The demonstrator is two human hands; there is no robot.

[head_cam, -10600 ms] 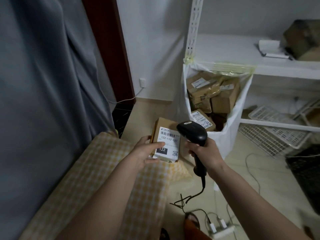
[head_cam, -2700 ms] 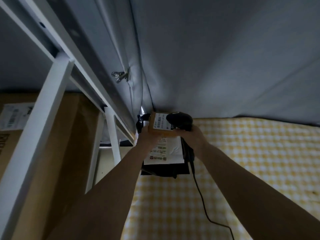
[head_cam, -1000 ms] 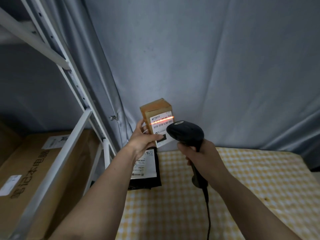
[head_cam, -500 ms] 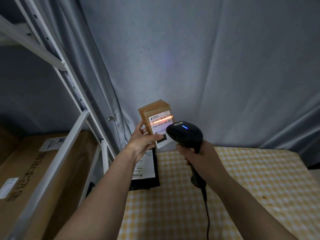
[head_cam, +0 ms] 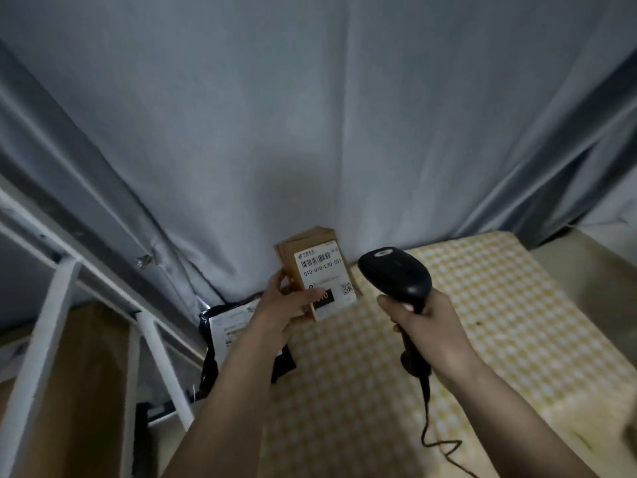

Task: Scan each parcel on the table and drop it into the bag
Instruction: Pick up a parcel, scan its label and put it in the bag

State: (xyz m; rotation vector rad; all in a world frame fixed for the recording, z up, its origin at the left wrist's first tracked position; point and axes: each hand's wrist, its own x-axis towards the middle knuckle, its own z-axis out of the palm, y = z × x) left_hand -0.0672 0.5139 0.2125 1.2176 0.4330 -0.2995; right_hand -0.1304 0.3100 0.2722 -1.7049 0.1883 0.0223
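Head view: the left hand grips a small brown box by its lower edge, thumb across the white label; the right hand is curled round a black scanner just right of it. That shallow hold could let the box slip

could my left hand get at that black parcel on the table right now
Probably not yet. Your left hand grips the brown box, so its fingers are taken. The black parcel lies just below your wrist, nothing covering it, so once the box goes it looks reachable.
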